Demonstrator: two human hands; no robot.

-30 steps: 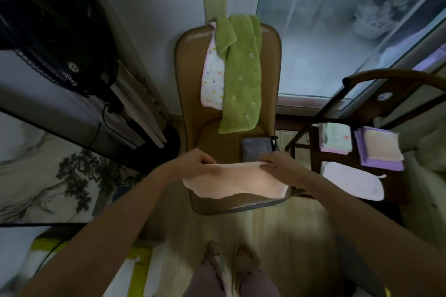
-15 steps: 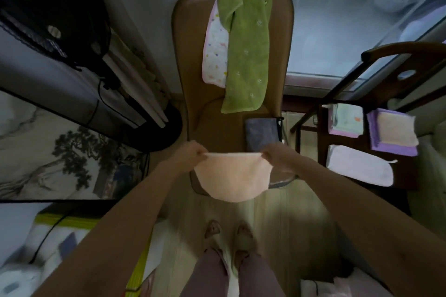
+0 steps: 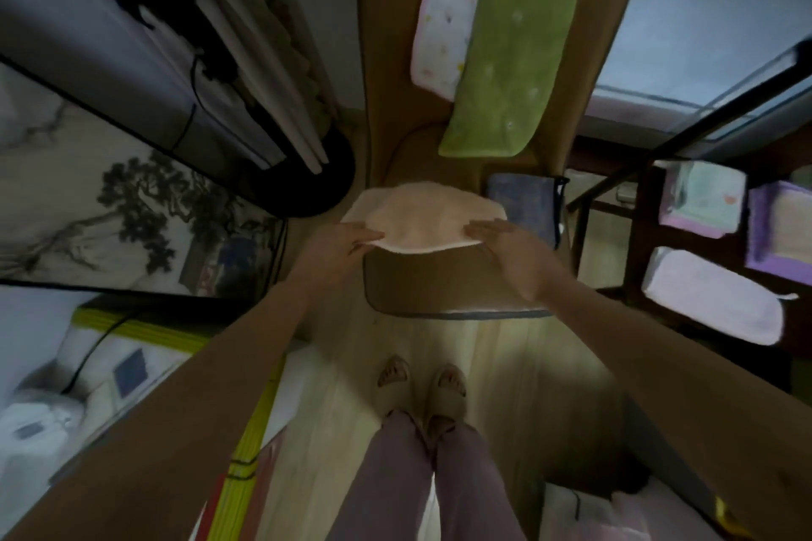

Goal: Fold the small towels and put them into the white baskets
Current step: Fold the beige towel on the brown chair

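A peach small towel (image 3: 424, 217) lies spread across the back part of the brown chair seat (image 3: 439, 283). My left hand (image 3: 345, 242) pinches its near left corner, and my right hand (image 3: 505, 239) holds its near right corner with the fingers stretched along the edge. Beside it on the seat lies a folded grey-blue towel (image 3: 518, 200). A green towel (image 3: 514, 40) and a white dotted towel (image 3: 444, 13) hang over the chair back. Folded towels, a mint one (image 3: 703, 198), a purple-edged one (image 3: 780, 224) and a white one (image 3: 712, 299), sit on the wooden stand at right; the basket walls are hard to make out.
A dark wooden stand (image 3: 615, 198) rises right of the chair. A black fan base (image 3: 307, 180) and its cable stand to the chair's left. My feet in slippers (image 3: 422, 387) are on the pale wood floor. Yellow-edged boxes (image 3: 145, 334) lie at lower left.
The peach towel hung from both hands in front of the chair; now it lies laid out flat on the seat, further from me, with my hands at its near corners.
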